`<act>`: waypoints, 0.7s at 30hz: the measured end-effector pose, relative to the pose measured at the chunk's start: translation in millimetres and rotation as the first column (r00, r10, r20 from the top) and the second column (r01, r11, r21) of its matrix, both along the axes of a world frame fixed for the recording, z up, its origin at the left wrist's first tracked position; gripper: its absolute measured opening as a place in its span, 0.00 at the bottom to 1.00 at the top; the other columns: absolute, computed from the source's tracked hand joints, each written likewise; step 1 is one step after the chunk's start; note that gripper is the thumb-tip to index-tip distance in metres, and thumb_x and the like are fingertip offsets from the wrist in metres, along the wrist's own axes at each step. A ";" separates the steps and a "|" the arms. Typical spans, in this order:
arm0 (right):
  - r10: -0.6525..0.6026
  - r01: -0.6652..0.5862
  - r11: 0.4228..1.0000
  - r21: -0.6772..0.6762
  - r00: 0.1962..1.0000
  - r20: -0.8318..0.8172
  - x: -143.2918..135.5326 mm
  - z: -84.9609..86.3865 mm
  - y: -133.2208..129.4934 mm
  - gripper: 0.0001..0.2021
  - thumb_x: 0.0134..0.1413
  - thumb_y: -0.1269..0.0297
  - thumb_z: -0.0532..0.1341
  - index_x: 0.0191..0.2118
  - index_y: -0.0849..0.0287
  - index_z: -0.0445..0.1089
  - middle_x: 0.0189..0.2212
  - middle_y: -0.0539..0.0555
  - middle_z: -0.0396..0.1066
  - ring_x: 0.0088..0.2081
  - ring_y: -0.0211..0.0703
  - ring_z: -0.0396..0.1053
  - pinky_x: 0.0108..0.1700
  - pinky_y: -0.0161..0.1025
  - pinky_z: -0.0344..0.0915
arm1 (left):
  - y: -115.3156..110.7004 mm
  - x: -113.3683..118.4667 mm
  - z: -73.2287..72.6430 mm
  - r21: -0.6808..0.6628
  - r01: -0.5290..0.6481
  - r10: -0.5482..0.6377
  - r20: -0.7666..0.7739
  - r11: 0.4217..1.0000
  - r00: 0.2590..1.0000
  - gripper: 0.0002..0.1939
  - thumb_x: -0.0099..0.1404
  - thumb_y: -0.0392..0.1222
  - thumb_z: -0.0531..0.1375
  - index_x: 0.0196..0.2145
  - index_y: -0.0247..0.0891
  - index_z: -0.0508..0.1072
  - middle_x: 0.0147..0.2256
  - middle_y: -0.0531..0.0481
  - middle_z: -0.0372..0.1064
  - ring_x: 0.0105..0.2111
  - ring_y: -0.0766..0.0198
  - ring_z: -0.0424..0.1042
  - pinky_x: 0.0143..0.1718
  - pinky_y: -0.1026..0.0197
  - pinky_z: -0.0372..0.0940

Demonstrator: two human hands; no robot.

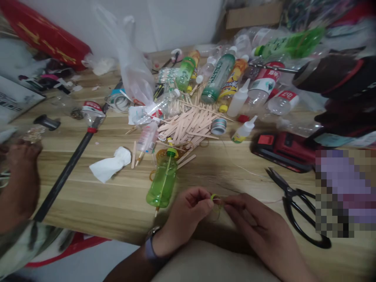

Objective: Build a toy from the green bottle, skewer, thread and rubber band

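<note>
Near the table's front edge, my left hand (190,211) pinches a small yellow-green ring (214,196), which looks like a bottle-cap ring. My right hand (252,219) is closed at the fingertips on a thin, pale string or band (217,211) that hangs by the ring. Its exact shape is blurred. Left of my hands lies a green bottle (163,180) with a stick through it. A pair of black scissors (290,192) rests to the right, blades partly apart.
Wooden sticks (190,123) are piled mid-table, with plastic bottles (219,76) behind. A red and black power drill (282,150) stands at right. At left are a black tube (66,174) with a cut bottle top, a crumpled tissue (110,164) and another person's hand (22,176).
</note>
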State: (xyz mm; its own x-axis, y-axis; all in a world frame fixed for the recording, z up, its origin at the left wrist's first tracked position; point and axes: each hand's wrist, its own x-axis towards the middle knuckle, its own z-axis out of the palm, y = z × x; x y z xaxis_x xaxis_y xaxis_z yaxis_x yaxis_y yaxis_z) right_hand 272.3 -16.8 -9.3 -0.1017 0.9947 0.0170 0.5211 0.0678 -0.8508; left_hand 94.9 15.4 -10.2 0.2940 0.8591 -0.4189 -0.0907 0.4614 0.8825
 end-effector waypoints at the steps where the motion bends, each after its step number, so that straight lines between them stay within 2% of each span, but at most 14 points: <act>1: -0.002 0.002 1.000 -0.009 1.000 0.015 0.1 -1.5 -0.4 0.06 0.63 0.62 0.60 0.38 0.48 0.75 0.30 0.46 0.77 0.30 0.40 0.75 0.33 0.34 0.69 | -0.7 0.4 -2.0 -0.002 -0.020 0.020 0.002 1.000 1.000 0.08 0.52 0.45 0.60 0.24 0.39 0.65 0.26 0.52 0.66 0.25 0.67 0.57 0.27 0.64 0.53; 5: 0.006 -0.007 0.999 -0.049 1.000 -0.012 -3.6 -7.8 -2.2 0.07 0.63 0.60 0.58 0.37 0.48 0.75 0.28 0.46 0.75 0.28 0.41 0.72 0.31 0.36 0.67 | -0.8 1.5 -6.0 0.014 -0.068 0.068 0.010 0.998 0.998 0.09 0.51 0.45 0.59 0.23 0.39 0.63 0.31 0.48 0.71 0.29 0.66 0.61 0.29 0.64 0.55; 7: 0.014 -0.015 0.998 -0.061 1.000 -0.010 -5.6 -8.5 -2.2 0.08 0.63 0.59 0.58 0.35 0.49 0.74 0.25 0.46 0.73 0.26 0.42 0.70 0.29 0.37 0.66 | 0.1 1.2 -5.6 0.032 -0.056 0.056 0.004 0.998 0.998 0.08 0.51 0.44 0.59 0.23 0.40 0.63 0.29 0.49 0.69 0.29 0.66 0.61 0.29 0.64 0.56; 9: -0.027 0.028 0.999 -0.043 1.000 0.009 -5.5 -7.5 -1.8 0.08 0.64 0.57 0.58 0.35 0.49 0.72 0.25 0.46 0.71 0.25 0.42 0.69 0.28 0.38 0.66 | 0.5 0.6 -4.2 0.051 -0.017 0.018 -0.010 0.999 1.000 0.08 0.52 0.43 0.60 0.23 0.39 0.64 0.27 0.52 0.66 0.27 0.67 0.59 0.29 0.64 0.56; 12: -0.105 0.103 0.993 0.065 0.994 0.032 0.9 -6.5 -1.8 0.04 0.65 0.58 0.58 0.42 0.48 0.69 0.29 0.48 0.71 0.29 0.44 0.70 0.32 0.40 0.68 | -0.6 0.3 0.5 0.071 0.049 -0.046 -0.043 0.996 0.998 0.06 0.53 0.42 0.61 0.25 0.39 0.67 0.24 0.55 0.62 0.25 0.67 0.58 0.27 0.63 0.54; 13: -0.100 0.095 0.989 0.111 0.994 0.045 4.3 -7.2 -2.4 0.06 0.65 0.60 0.58 0.46 0.48 0.68 0.32 0.49 0.72 0.32 0.45 0.71 0.35 0.41 0.69 | -1.2 0.5 3.0 0.096 0.079 -0.073 -0.071 0.992 0.995 0.05 0.54 0.41 0.62 0.26 0.39 0.68 0.23 0.56 0.62 0.24 0.67 0.58 0.27 0.63 0.54; 15: -0.037 0.020 0.980 0.197 0.996 0.079 11.6 -10.1 -4.5 0.12 0.66 0.62 0.58 0.53 0.46 0.66 0.40 0.53 0.73 0.41 0.48 0.74 0.43 0.43 0.71 | -2.2 1.6 9.3 0.186 0.164 -0.139 -0.141 0.969 0.980 0.03 0.54 0.38 0.62 0.25 0.39 0.69 0.24 0.56 0.63 0.24 0.67 0.59 0.26 0.63 0.53; 17: 0.017 -0.039 0.967 0.252 0.996 0.090 17.4 -14.3 -8.1 0.15 0.66 0.64 0.57 0.56 0.43 0.67 0.47 0.54 0.73 0.49 0.49 0.73 0.48 0.43 0.71 | -2.9 3.0 15.7 0.290 0.253 -0.205 -0.187 0.923 0.961 0.03 0.55 0.36 0.60 0.25 0.40 0.69 0.25 0.55 0.64 0.25 0.66 0.62 0.28 0.62 0.56; 19: 0.031 -0.043 0.968 0.248 0.998 0.052 20.2 -17.3 -13.0 0.14 0.67 0.64 0.56 0.54 0.41 0.69 0.47 0.53 0.74 0.47 0.48 0.74 0.46 0.42 0.71 | -3.3 3.9 20.3 0.365 0.300 -0.250 -0.178 0.881 0.952 0.04 0.55 0.36 0.60 0.25 0.40 0.68 0.26 0.55 0.67 0.28 0.64 0.67 0.33 0.61 0.60; 21: -0.003 0.005 0.979 0.201 1.000 -0.009 21.6 -17.9 -19.5 0.11 0.67 0.61 0.56 0.50 0.39 0.72 0.42 0.51 0.75 0.42 0.49 0.75 0.42 0.44 0.72 | -3.8 4.6 22.6 0.396 0.325 -0.281 -0.166 0.859 0.945 0.04 0.57 0.37 0.61 0.26 0.41 0.70 0.27 0.55 0.69 0.32 0.61 0.71 0.38 0.60 0.64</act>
State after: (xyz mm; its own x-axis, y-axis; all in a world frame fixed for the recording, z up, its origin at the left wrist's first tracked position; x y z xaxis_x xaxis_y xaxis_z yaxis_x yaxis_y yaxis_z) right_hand 293.9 -36.2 -27.2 -0.0968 0.9711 0.2179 0.5144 0.2363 -0.8243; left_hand 99.5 11.6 12.4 0.5442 0.8344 -0.0874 0.0919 0.0443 0.9948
